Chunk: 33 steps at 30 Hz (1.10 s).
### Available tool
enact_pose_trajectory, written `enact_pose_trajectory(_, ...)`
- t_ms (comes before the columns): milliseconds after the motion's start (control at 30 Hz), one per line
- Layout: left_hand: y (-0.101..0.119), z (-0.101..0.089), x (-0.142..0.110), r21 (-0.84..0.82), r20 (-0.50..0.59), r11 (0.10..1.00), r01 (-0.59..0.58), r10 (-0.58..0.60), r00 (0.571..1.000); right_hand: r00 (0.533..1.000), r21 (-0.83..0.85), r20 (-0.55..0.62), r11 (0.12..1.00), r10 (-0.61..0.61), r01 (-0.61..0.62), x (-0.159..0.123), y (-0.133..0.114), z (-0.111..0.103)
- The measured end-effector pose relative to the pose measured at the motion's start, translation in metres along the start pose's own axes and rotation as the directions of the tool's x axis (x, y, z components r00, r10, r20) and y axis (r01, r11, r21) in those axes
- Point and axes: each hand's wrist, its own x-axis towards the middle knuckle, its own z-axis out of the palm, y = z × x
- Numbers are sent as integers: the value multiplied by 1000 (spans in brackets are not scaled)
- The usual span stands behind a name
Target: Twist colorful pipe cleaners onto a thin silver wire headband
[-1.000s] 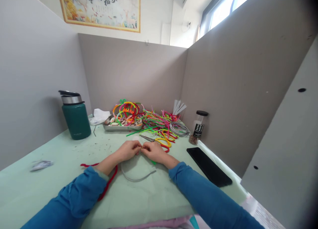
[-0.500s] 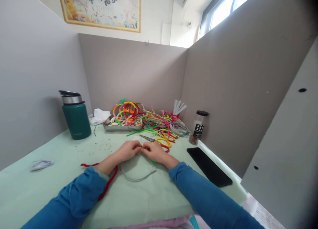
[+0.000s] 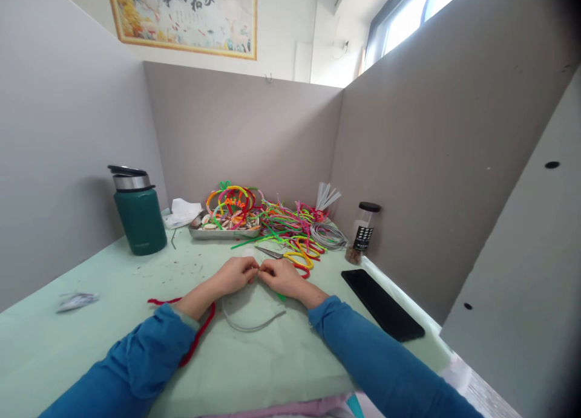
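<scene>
Hands: The left hand (image 3: 236, 274) and right hand (image 3: 281, 276) are meeting at their fingertips over a pale green tabletop (image 3: 272, 366), both pinching tightly; whatever is sitting between them is too small and covered to identify.
Grey cord: A thin grey cord (image 3: 249, 329) is lying on the wearer's side of the hands, its long axis running sideways in a shallow bow; one end is vanishing beside the left hand, the nearer one, while the free end is pointing rightward. Whether the hand is gripping it, one cannot tell.
Red stem: A fuzzy red stem (image 3: 206, 327) is curving beneath the left forearm.
Green piece: A bright green piece (image 3: 281, 297) is peeking from under the right hand.
Scissors: Scissors (image 3: 272, 253) are resting just beyond the right hand.
Half a second on: Hands and cord are keeping their places; no clear shift is showing.
</scene>
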Motion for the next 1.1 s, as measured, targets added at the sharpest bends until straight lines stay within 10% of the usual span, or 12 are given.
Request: enact_pose_trajectory(1100,0,0,0,3,3,1000,1,-1,1000,1000,-9,4,1000,1,-1,0,0,0)
